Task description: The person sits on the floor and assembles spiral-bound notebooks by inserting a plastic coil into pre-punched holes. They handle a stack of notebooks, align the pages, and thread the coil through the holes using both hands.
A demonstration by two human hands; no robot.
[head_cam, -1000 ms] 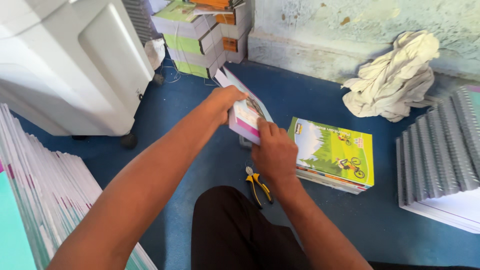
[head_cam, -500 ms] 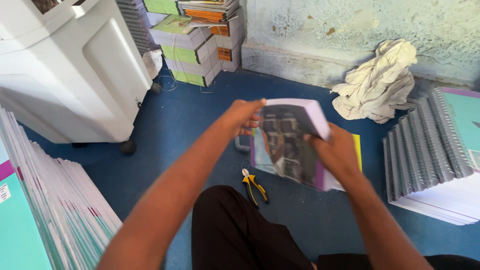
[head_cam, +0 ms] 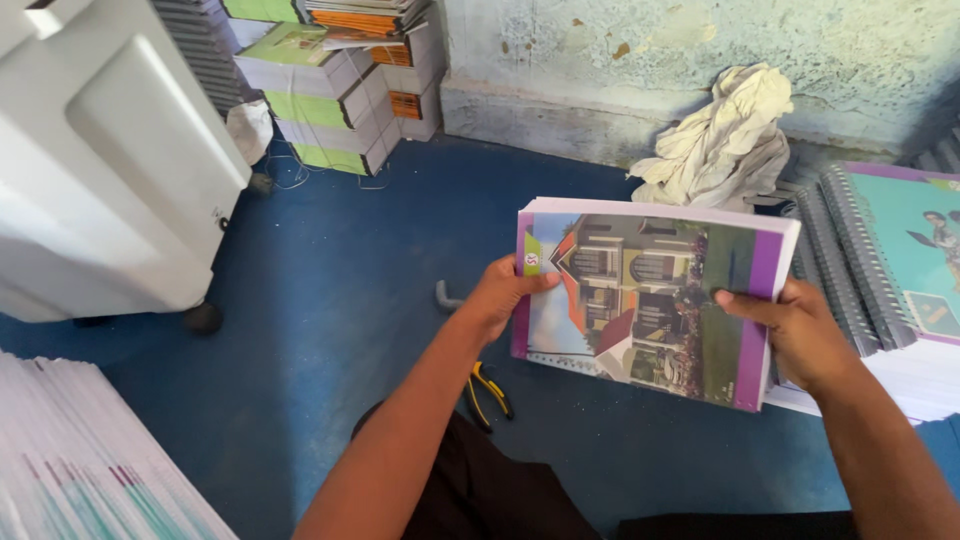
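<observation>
- Since the earlier frames, both hands have turned the notebook to face the camera; a moment ago it was folded and edge-on, and now its cover lies flat and fully in view.
- At the far left, a fanned stack of printed sheets [head_cam: 90, 460] lies on the blue floor [head_cam: 330, 330], white with teal and pink edges.
- Above it stands a large white plastic machine housing [head_cam: 100, 170] on small dark wheels.
- Behind that, against the wall, stacks of bound books [head_cam: 335, 90] with green and orange covers are piled several high.
- The left hand [head_cam: 505, 295] grips the left edge of the notebook [head_cam: 650, 300], thumb on the cover, fingers hidden behind.
- Below that wrist, yellow-handled pliers [head_cam: 488, 392] lie on the floor, near the person's dark trouser leg.
- The notebook is held in the air between the two hands, tilted slightly; its cover shows a house picture with purple borders, and a row of punched holes runs along its lower edge.
- Behind it, a crumpled cream cloth [head_cam: 725, 135] rests against the worn wall.
- The right hand [head_cam: 800, 335] clamps the notebook's right edge, thumb on top.
- At the far right, a stack of spiral-bound notebooks [head_cam: 890, 260] with teal covers rests on the floor, partly hidden by the right hand.
</observation>
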